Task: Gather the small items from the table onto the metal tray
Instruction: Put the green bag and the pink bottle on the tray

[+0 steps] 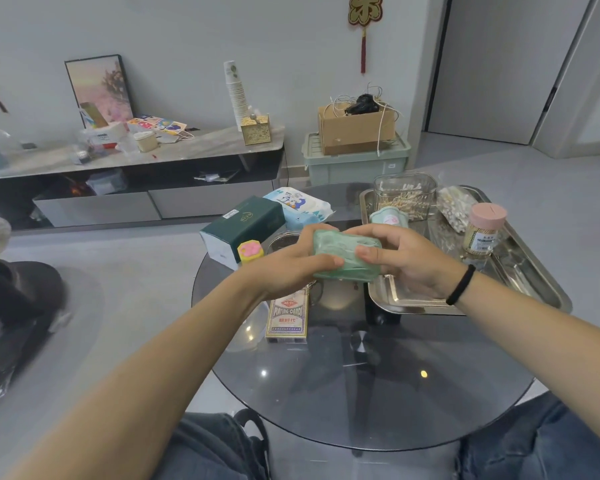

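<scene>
Both hands grip a translucent green plastic box [343, 252] above the round glass table [361, 393], just left of the metal tray [520, 271]. My left hand [291, 265] holds its left end, my right hand [406, 258] its right end. On the tray stand a clear cotton-swab box [404, 199], a bag of swabs [456, 207], a pink-lidded toothpick jar [484, 230] and a small teal item [390, 218]. A pack of playing cards [287, 317], a yellow-pink eraser-like block [250, 251] and a round dark tin [284, 240] lie on the table.
A dark green tissue box [239, 226] and a wet-wipes pack [300, 204] sit at the table's far side. Behind are a low TV cabinet [129, 174], a green storage bin [357, 164] with a cardboard box [355, 129], and a seated person's clothing at left.
</scene>
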Action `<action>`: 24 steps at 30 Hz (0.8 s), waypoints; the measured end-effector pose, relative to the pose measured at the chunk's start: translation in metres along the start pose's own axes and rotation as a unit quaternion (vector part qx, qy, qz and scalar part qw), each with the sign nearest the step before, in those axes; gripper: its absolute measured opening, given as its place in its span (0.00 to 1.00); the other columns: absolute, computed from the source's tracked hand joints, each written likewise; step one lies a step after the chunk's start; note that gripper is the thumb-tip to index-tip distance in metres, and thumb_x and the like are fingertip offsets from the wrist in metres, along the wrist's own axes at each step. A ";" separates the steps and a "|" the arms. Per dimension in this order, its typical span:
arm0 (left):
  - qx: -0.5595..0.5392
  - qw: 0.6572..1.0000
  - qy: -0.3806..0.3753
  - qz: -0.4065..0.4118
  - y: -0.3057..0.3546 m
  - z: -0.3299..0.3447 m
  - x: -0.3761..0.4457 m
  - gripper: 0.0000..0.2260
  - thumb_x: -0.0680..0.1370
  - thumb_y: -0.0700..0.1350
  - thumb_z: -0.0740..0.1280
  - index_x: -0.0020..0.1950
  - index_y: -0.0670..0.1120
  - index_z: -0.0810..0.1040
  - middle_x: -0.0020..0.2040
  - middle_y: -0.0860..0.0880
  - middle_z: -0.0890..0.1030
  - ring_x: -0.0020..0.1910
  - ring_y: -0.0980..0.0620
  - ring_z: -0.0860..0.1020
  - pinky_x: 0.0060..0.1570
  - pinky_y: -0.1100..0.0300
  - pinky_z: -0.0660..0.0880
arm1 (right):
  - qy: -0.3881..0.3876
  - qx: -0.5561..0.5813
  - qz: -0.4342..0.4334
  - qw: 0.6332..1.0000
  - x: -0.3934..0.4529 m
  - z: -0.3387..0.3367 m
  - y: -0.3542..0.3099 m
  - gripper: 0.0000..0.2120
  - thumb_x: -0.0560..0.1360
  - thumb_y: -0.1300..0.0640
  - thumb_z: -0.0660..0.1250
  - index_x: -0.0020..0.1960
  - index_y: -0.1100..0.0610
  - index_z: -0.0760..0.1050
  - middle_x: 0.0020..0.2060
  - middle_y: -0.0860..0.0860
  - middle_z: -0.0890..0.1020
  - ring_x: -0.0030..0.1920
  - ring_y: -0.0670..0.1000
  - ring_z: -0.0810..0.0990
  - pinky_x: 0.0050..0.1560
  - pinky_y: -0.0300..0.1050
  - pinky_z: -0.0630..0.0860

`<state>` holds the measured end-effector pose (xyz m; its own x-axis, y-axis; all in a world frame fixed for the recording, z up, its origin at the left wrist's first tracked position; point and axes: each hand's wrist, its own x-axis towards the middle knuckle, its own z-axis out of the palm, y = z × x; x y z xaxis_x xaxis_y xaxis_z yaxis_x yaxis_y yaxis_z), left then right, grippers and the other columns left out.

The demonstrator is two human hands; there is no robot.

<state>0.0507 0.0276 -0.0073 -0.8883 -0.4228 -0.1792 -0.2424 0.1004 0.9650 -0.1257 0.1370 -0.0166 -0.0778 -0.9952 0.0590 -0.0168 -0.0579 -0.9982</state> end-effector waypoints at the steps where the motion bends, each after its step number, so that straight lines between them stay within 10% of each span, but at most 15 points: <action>1: -0.028 1.000 -0.008 -0.004 0.001 0.003 0.003 0.32 0.67 0.48 0.71 0.68 0.52 0.61 0.65 0.41 0.72 0.60 0.43 0.75 0.64 0.49 0.70 | 0.001 0.007 0.002 1.000 -0.001 -0.002 -0.001 0.18 0.67 0.56 0.68 0.56 0.55 0.77 0.48 0.52 0.81 0.46 0.46 0.82 0.42 0.37 0.79; 8: -0.050 0.999 -0.006 0.005 0.013 0.027 0.026 0.24 0.65 0.45 0.68 0.59 0.55 0.65 0.60 0.43 0.71 0.57 0.47 0.73 0.61 0.53 0.69 | 0.015 0.007 0.021 1.000 -0.011 -0.025 -0.006 0.14 0.68 0.56 0.66 0.53 0.53 0.78 0.44 0.50 0.81 0.41 0.43 0.82 0.38 0.35 0.79; 15: 0.111 0.990 0.011 0.088 0.027 0.041 0.046 0.26 0.79 0.44 0.65 0.71 0.53 0.55 0.63 0.48 0.69 0.56 0.57 0.75 0.59 0.64 0.75 | 0.062 0.086 0.062 0.992 -0.023 -0.052 -0.009 0.12 0.78 0.60 0.58 0.60 0.59 0.74 0.41 0.51 0.80 0.33 0.43 0.81 0.28 0.35 0.75; 24: 0.148 0.980 -0.015 0.132 0.048 0.068 0.085 0.21 0.81 0.46 0.58 0.72 0.52 0.54 0.64 0.45 0.69 0.54 0.56 0.75 0.49 0.73 0.74 | 0.138 0.134 0.065 0.979 -0.032 -0.077 -0.013 0.19 0.76 0.53 0.61 0.62 0.64 0.73 0.49 0.57 0.81 0.49 0.54 0.80 0.53 0.53 0.78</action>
<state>-0.0629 0.0575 0.0110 -0.9450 -0.3216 0.0587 -0.1022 0.4611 0.8814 -0.1995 0.1756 -0.0046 -0.3286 -0.9386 -0.1052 0.2702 0.0132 -0.9627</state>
